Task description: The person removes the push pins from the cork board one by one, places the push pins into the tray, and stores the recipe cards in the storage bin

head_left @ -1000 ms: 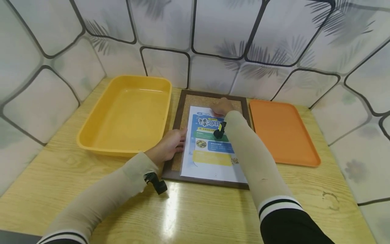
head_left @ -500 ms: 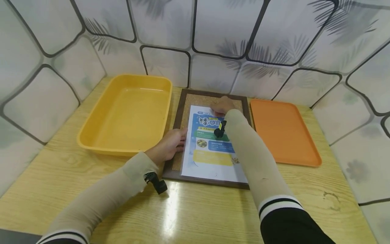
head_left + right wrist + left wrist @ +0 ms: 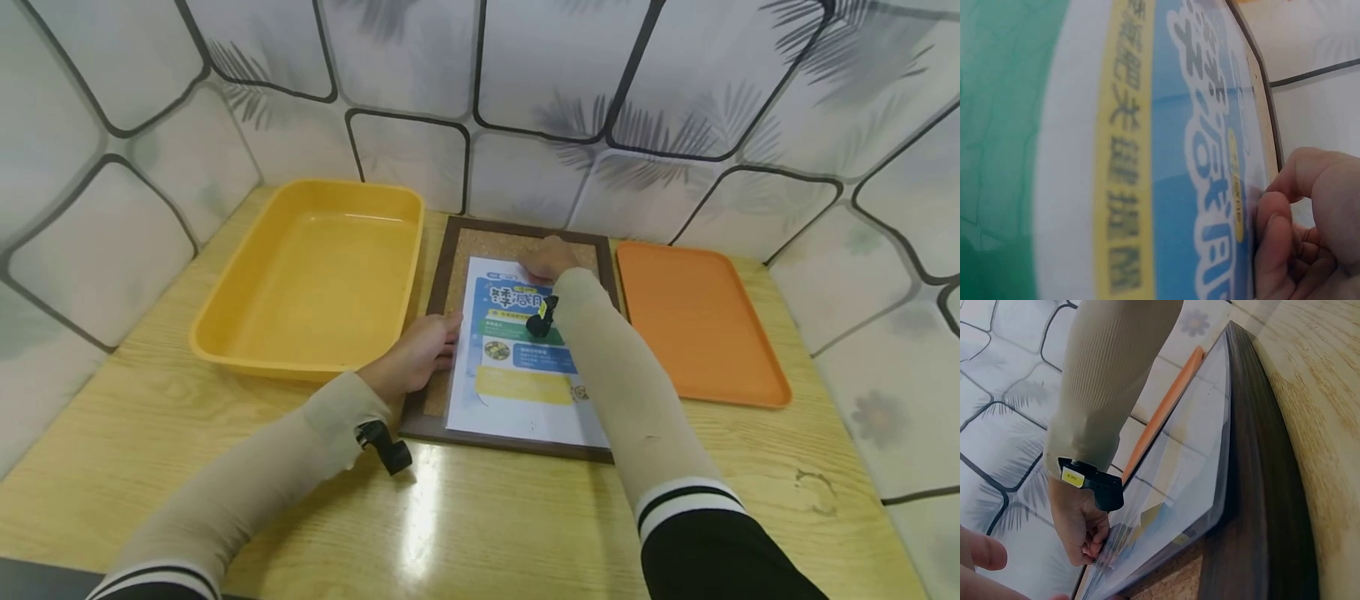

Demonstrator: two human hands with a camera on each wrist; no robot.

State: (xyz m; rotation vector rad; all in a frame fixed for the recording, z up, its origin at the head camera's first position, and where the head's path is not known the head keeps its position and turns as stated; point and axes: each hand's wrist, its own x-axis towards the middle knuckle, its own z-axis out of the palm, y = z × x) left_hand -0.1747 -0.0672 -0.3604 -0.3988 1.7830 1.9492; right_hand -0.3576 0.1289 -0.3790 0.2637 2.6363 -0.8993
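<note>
A printed poster (image 3: pixel 517 346), glossy like a plastic-covered sheet, lies on a brown-framed cork board (image 3: pixel 457 265). Close to the board's top, the right hand (image 3: pixel 550 258) has its fingers curled, with thumb and forefinger pinching at the poster's upper edge. In the right wrist view its fingertips (image 3: pixel 1272 203) come together beside the blue title; I cannot tell if a small thing sits between them. Along the poster's left edge rests the left hand (image 3: pixel 420 354), its fingers extended across the board's frame. The left wrist view shows its thumb (image 3: pixel 988 552) raised.
A deep yellow tray (image 3: pixel 232 362) stands left of the board, close by the left hand. To the right lies a flat orange tray (image 3: pixel 701 325). The wooden table (image 3: pixel 487 533) meets patterned walls (image 3: pixel 517 175) behind and on both sides.
</note>
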